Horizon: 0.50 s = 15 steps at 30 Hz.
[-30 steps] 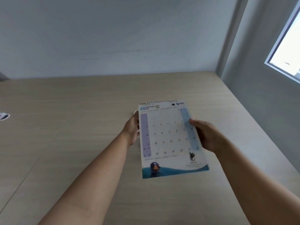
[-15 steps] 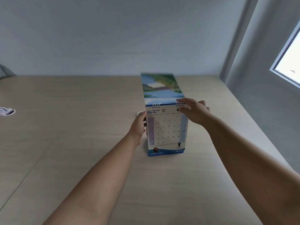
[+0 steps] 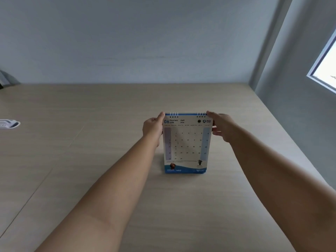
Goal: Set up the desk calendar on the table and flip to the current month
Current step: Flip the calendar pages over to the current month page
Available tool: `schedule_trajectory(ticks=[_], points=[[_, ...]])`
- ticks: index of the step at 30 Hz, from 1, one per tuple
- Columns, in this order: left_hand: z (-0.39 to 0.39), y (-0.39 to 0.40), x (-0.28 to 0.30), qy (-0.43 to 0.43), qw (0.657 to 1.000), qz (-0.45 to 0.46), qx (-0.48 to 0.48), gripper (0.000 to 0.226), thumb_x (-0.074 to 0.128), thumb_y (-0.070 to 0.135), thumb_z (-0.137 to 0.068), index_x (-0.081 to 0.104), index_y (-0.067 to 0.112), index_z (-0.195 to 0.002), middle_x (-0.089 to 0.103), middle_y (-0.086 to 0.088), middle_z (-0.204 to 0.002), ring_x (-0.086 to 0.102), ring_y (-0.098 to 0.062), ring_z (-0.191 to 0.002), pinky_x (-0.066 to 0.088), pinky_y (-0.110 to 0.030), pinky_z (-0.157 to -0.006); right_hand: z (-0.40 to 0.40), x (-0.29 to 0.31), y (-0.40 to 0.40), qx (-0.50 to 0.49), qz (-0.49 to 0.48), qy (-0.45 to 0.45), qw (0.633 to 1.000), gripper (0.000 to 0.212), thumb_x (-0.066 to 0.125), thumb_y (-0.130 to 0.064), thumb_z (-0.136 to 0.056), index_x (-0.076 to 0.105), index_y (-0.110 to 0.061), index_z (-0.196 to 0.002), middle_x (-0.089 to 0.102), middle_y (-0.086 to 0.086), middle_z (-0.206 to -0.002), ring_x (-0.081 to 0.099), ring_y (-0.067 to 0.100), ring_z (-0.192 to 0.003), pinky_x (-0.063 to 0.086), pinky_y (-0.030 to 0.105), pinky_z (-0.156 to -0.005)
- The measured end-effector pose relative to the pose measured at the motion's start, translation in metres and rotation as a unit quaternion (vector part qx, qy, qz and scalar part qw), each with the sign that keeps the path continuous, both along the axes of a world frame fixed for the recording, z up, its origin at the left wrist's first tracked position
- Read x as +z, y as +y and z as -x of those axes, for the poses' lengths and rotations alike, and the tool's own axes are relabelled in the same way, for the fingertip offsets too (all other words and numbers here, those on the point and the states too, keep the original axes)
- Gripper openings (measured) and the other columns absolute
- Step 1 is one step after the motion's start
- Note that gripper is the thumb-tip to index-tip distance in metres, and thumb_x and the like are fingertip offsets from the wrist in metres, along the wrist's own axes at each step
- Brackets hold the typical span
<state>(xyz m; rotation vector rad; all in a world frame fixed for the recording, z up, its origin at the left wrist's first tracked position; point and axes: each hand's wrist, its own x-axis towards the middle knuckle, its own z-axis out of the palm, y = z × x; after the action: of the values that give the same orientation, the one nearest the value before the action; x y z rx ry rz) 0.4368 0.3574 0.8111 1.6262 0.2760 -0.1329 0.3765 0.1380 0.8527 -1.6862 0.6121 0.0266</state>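
The desk calendar [image 3: 187, 144] stands upright on the light wooden table [image 3: 91, 142], its face toward me. The front page reads "06 JUNE 2026", with a blue wave strip along the bottom and spiral rings along the top. My left hand [image 3: 153, 127] grips the calendar's upper left corner, thumb on the top edge. My right hand [image 3: 221, 127] holds the upper right corner, fingers wrapped around the side. The back of the calendar is hidden.
A small white object [image 3: 9, 124] lies at the table's far left edge. A grey wall [image 3: 145, 42] runs along the table's back, another wall along its right side with a window [image 3: 327, 60]. A dark object [image 3: 4, 80] shows at the back left corner.
The May page was lifted and flipped over the top to the back, and June now shows. My right hand has moved from the lifted page down to the top right corner.
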Motion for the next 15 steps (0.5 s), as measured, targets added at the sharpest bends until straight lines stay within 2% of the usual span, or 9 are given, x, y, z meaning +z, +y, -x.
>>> schedule_trajectory(ticks=[2, 5, 7, 10, 12, 15], points=[[-0.015, -0.001, 0.006, 0.014, 1.0, -0.008, -0.003, 0.053, 0.063, 0.058, -0.074, 0.069, 0.008, -0.091, 0.076, -0.012, -0.097, 0.072, -0.032, -0.091, 0.058, -0.049, -0.088, -0.01, 0.005, 0.002, -0.003, 0.0, -0.002, 1.0, 0.028, 0.055, -0.036, -0.091, 0.057, -0.011, -0.103, 0.069, 0.012, -0.095, 0.06, 0.024, -0.072, 0.045, 0.031, -0.064], [-0.033, -0.006, 0.02, 0.028, 0.999, -0.032, -0.014, 0.055, 0.058, 0.062, -0.067, 0.065, 0.013, -0.091, 0.073, -0.014, -0.104, 0.071, -0.035, -0.094, 0.056, -0.051, -0.088, -0.024, 0.011, 0.007, -0.014, 0.001, 0.009, 1.0, 0.025, 0.055, -0.033, -0.089, 0.057, -0.011, -0.101, 0.068, 0.011, -0.09, 0.061, 0.025, -0.066, 0.044, 0.03, -0.055], [-0.044, -0.009, 0.027, 0.023, 0.998, -0.051, -0.015, 0.053, 0.059, 0.059, -0.067, 0.063, 0.013, -0.093, 0.071, -0.013, -0.104, 0.069, -0.035, -0.095, 0.056, -0.049, -0.089, -0.035, 0.013, 0.01, -0.033, 0.0, 0.005, 0.999, 0.023, 0.056, -0.031, -0.088, 0.056, -0.011, -0.098, 0.067, 0.012, -0.09, 0.062, 0.028, -0.069, 0.045, 0.03, -0.056], [-0.058, -0.012, 0.038, 0.01, 0.997, -0.071, -0.004, 0.044, 0.06, 0.055, -0.067, 0.061, 0.014, -0.084, 0.072, -0.013, -0.102, 0.07, -0.034, -0.092, 0.056, -0.047, -0.091, -0.049, 0.02, 0.012, -0.048, -0.01, -0.025, 0.998, 0.019, 0.056, -0.028, -0.088, 0.051, -0.011, -0.094, 0.066, 0.013, -0.091, 0.061, 0.027, -0.07, 0.043, 0.029, -0.055], [-0.068, -0.011, 0.043, 0.003, 0.997, -0.082, -0.002, 0.046, 0.058, 0.056, -0.064, 0.061, 0.015, -0.086, 0.072, -0.013, -0.103, 0.069, -0.034, -0.094, 0.055, -0.046, -0.093, -0.058, 0.024, 0.011, -0.052, -0.008, -0.035, 0.998, 0.019, 0.057, -0.03, -0.088, 0.05, -0.012, -0.086, 0.067, 0.014, -0.093, 0.061, 0.029, -0.076, 0.044, 0.032, -0.062], [-0.08, -0.011, 0.049, -0.002, 0.996, -0.093, -0.006, 0.042, 0.058, 0.053, -0.071, 0.061, 0.015, -0.089, 0.072, -0.012, -0.103, 0.068, -0.033, -0.097, 0.055, -0.046, -0.093, -0.071, 0.027, 0.01, -0.055, 0.001, -0.033, 0.998, 0.023, 0.057, -0.035, -0.085, 0.05, -0.014, -0.083, 0.072, 0.017, -0.103, 0.061, 0.03, -0.081, 0.047, 0.037, -0.071]])
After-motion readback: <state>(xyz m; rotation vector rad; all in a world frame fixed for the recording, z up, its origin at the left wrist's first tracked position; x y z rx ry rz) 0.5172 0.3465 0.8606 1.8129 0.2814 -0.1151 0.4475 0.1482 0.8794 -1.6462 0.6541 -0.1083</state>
